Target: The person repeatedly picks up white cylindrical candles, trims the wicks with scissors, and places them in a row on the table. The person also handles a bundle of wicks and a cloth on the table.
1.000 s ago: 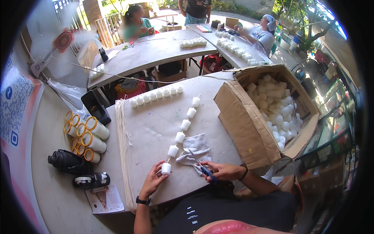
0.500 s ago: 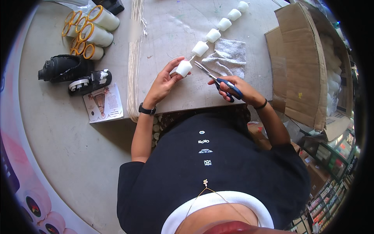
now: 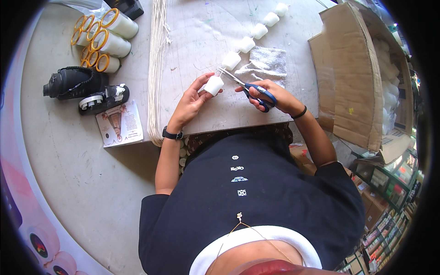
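Note:
My left hand [image 3: 189,104] grips a small white candle [image 3: 214,85] between thumb and fingers, just above the near part of the table. From its top a thin wick runs to a neighbouring white candle [image 3: 231,60], one of several strung in a line toward the far right. In my right hand [image 3: 283,99] are scissors [image 3: 261,94] with dark blue handles. Their blade tips reach the wick between the held candle and its neighbour. Whether the wick lies between the blades is too small to tell. Under the scissors and the line of candles lies a grey cloth [image 3: 270,64].
A bundle of long cream cords [image 3: 156,68] hangs over the table's near edge. Left of it are gold-rimmed candle jars [image 3: 114,44], a black bottle [image 3: 75,82], a black tape dispenser [image 3: 104,99] and a printed leaflet [image 3: 121,123]. A cardboard box [image 3: 353,73] with white pieces stands at the right.
My right hand has brought the scissors left, and their tips now meet the wick by the held candle. The left hand keeps its hold, nearly still.

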### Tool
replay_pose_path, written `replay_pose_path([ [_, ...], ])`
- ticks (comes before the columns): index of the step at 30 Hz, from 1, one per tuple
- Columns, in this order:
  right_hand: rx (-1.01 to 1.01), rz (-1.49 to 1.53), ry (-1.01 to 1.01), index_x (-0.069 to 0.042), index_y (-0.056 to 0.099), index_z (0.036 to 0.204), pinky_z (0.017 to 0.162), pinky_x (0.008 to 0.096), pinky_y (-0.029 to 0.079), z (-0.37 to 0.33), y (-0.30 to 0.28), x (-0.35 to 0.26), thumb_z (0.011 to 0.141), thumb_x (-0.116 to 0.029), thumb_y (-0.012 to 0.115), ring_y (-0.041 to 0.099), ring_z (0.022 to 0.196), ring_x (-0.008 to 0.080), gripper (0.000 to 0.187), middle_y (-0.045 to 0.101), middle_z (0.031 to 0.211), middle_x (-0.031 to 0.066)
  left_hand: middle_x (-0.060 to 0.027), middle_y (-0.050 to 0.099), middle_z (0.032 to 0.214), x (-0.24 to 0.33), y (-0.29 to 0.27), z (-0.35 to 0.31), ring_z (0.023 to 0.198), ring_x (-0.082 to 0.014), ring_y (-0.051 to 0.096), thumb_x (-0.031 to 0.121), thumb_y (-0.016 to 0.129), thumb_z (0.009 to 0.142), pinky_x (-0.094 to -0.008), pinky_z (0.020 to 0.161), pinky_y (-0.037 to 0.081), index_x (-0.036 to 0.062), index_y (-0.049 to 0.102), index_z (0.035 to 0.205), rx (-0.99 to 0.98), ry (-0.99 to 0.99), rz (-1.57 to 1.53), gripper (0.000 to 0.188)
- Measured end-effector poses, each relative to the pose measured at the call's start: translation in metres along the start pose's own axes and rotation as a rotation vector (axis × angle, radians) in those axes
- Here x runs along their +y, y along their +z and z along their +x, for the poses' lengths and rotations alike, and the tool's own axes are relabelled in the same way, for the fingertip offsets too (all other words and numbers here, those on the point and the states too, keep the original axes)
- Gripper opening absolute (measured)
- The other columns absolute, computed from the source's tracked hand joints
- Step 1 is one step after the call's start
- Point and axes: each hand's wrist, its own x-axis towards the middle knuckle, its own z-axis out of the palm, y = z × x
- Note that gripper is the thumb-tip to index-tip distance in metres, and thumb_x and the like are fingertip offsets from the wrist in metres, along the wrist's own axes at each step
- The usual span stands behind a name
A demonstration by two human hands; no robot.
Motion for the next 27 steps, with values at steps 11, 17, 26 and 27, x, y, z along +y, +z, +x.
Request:
replay_pose_path([
  [11,-0.021,-0.015,0.033,-0.001,0.064,0.128,0.046,0.0174,0.037,0.004,-0.004,-0.003,0.094,-0.040,0.069,0.048,0.052,0.0008,0.052,0.051,0.063,-0.0076,-0.0140,0.045,0.148,-0.001,-0.001,-0.002,0.121,-0.0270,0.060,0.016,0.060,0.099,-0.0357,0.106,0.046,0.0054,0.031,0.153,0.008,0.002,-0.041,0.062],
  [17,0.010,-0.032,-0.032,-0.003,0.063,0.130,0.046,0.0182,0.036,0.006,0.002,0.000,0.095,-0.036,0.069,0.044,0.052,0.0017,0.048,0.050,0.065,-0.0073,-0.0135,0.046,0.146,0.005,-0.003,-0.006,0.121,-0.0262,0.060,0.021,0.063,0.097,-0.0352,0.105,0.047,0.0050,0.032,0.152,-0.031,-0.007,0.035,0.065],
  [26,0.679,-1.290,-0.192,-0.007,0.059,0.128,0.079,0.0409,0.050,-0.062,-0.015,-0.009,0.087,-0.021,0.069,0.064,0.093,0.0353,0.044,0.067,0.099,0.0174,-0.0112,0.054,0.135,0.011,-0.013,-0.018,0.123,-0.0225,0.058,-0.008,0.063,0.089,-0.0324,0.099,0.052,0.0057,0.042,0.141,0.098,-0.126,-0.138,0.058],
  [27,0.674,-1.419,-0.181,-0.007,0.059,0.128,0.083,0.0405,0.049,-0.063,-0.016,-0.004,0.087,-0.024,0.070,0.063,0.095,0.0339,0.046,0.067,0.101,0.0168,-0.0081,0.052,0.129,0.001,-0.012,-0.016,0.118,-0.0221,0.060,-0.013,0.066,0.085,-0.0309,0.099,0.053,0.0057,0.046,0.134,0.094,-0.043,-0.099,0.056],
])
